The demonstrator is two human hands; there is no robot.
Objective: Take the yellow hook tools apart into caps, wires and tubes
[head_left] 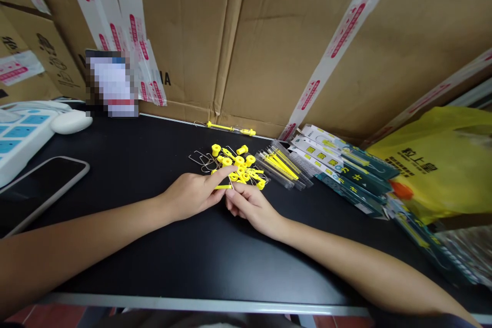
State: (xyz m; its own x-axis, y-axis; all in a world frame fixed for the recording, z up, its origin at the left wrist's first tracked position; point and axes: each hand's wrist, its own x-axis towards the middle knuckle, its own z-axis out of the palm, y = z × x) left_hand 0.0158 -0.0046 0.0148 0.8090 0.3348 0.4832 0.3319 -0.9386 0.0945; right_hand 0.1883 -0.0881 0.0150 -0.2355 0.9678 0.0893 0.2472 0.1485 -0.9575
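My left hand (192, 196) reaches in from the left, its thumb and fingers closed on a small yellow plastic rod (222, 187). My right hand (251, 207) is pinched at the rod's right end, where a thin metal wire (231, 181) sticks up; whether the wire is fixed to the rod I cannot tell. Just beyond both hands lies a pile of yellow plastic caps (239, 161), mixed with bent metal hooks (200, 158) and small springs (258, 178). To the right of the pile are clear plastic tubes (284, 164), several with yellow strips inside.
An assembled yellow spring scale (223, 126) lies along the table's back edge by the cardboard (184, 31). Printed boxes (342, 169) and a yellow bag (426, 159) stand at right. A phone (42, 189), a white mouse (72, 122) and a power strip (23, 136) are at left.
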